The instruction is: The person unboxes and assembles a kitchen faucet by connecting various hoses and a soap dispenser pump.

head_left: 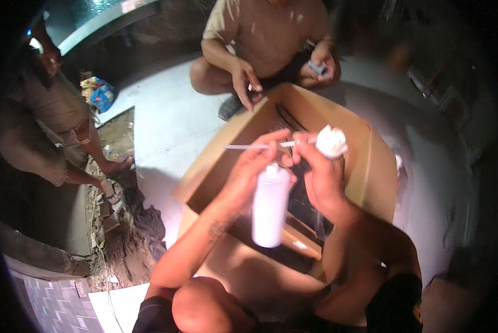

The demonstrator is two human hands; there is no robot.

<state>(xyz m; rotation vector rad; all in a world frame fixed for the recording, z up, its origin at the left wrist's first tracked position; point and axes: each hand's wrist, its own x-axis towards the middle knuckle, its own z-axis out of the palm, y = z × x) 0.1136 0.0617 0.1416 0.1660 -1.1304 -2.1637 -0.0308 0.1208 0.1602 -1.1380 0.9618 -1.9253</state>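
Observation:
My left hand (257,158) has its fingers closed around a thin white stick or tube (243,147). A white bottle (269,208) hangs upright below the same hand, its narrow neck close to the fingers; how it is gripped is partly hidden. My right hand (318,172) pinches the stick farther right. A white rounded, ruffled piece (331,142) sits by its thumb, at the stick's right end; its kind is unclear. Both hands are above an open cardboard box (360,125). Dark cords (286,117) lie inside the box.
Across the box a person (271,39) sits cross-legged, a small grey item (317,67) in one hand. At left another person's legs (66,144) stand beside broken ground (121,238). A blue and yellow bag (99,94) lies on the pale floor (166,111).

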